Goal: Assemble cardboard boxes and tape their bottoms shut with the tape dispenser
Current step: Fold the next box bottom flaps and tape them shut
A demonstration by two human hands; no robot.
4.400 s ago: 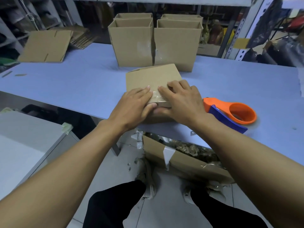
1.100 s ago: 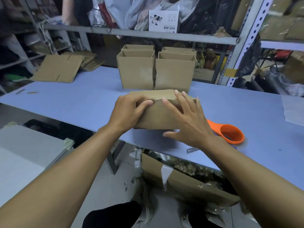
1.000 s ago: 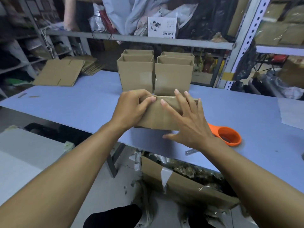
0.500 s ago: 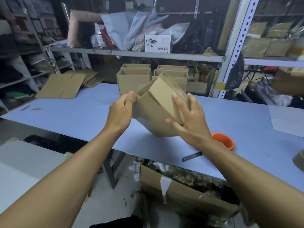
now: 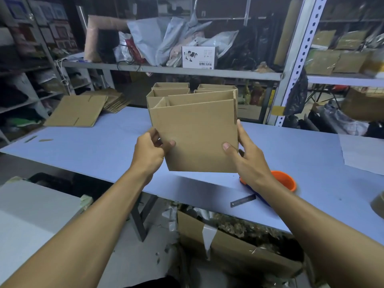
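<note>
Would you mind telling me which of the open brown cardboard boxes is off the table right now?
The open brown cardboard box gripped between the left hand and right hand; the other assembled boxes stand on the blue table behind it.

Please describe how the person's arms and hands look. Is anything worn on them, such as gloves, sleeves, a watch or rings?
Both arms are bare up to the frame's edge: no sleeves show. The left hand and the right hand wear no gloves. No watch, bracelet or ring is visible on either wrist or on the fingers that show.
</note>
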